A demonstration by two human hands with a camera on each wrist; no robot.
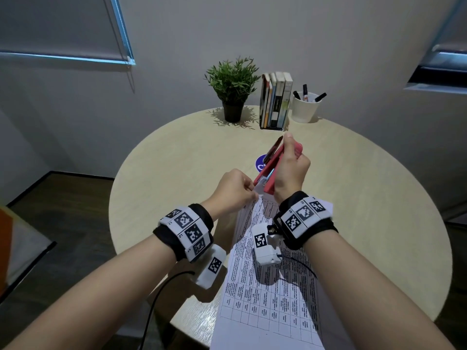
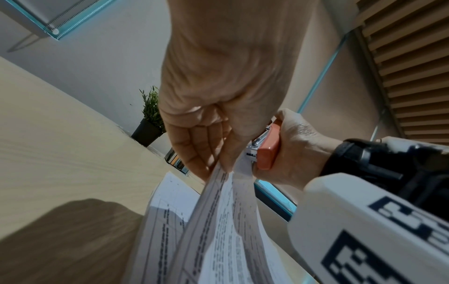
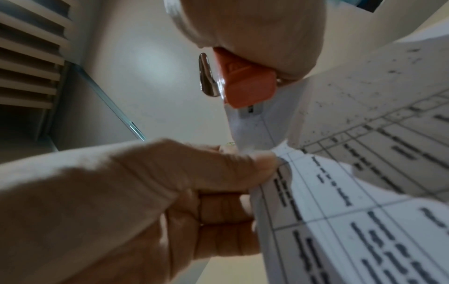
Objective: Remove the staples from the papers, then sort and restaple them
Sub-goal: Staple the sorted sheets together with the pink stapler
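Printed papers (image 1: 267, 286) with table grids run from the table's near edge up toward my hands. My left hand (image 1: 233, 189) pinches their top corner between thumb and fingers, seen close in the left wrist view on the papers (image 2: 218, 221) and in the right wrist view on the papers (image 3: 340, 201). My right hand (image 1: 290, 170) grips a red stapler (image 1: 270, 170), lifted off the table with its mouth on that corner. The stapler (image 2: 266, 153) touches the sheet edge beside my left hand (image 2: 213, 149). Below my right hand (image 3: 255, 28), the stapler (image 3: 245, 84) clamps the paper corner.
A round beige table (image 1: 177, 152) carries a potted plant (image 1: 232, 89), a rack of books (image 1: 275, 102) and a white cup of markers (image 1: 304, 106) at its far edge. A blue round sticker (image 1: 260, 164) lies under the stapler.
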